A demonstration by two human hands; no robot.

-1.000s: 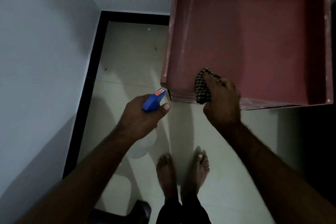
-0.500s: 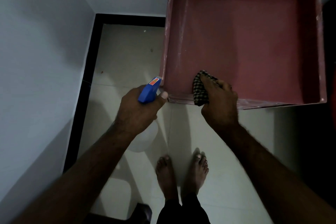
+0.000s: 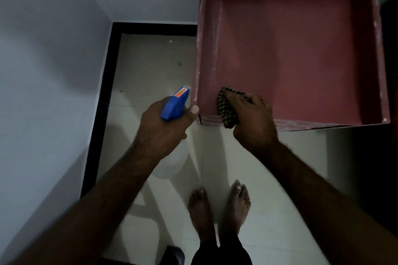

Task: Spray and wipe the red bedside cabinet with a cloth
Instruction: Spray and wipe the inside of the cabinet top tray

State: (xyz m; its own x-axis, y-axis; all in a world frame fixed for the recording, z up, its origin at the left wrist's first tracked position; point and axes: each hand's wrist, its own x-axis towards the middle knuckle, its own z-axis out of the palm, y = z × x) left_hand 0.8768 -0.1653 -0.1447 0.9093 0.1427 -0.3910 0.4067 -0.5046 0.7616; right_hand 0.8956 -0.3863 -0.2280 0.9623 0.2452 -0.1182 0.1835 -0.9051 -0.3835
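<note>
The red bedside cabinet (image 3: 301, 49) fills the upper right; its top has a raised rim on all sides. My right hand (image 3: 252, 120) presses a dark checked cloth (image 3: 226, 109) onto the cabinet's near left corner, the cloth hanging over the front rim. My left hand (image 3: 163, 127) grips a spray bottle with a blue head (image 3: 175, 105) just left of that corner, nozzle pointing away from me. The bottle's pale body (image 3: 170, 165) shows below the hand, mostly hidden by it.
A white wall (image 3: 43, 71) stands close on the left, with a black skirting strip (image 3: 101, 114) along the pale tiled floor (image 3: 150, 66). My bare feet (image 3: 217, 211) stand below the cabinet's front edge. A dark object (image 3: 174, 254) lies at the bottom edge.
My left hand has lifted the spray bottle up and closer to the cabinet's left corner. My right hand and the cloth have shifted slightly left along the front rim.
</note>
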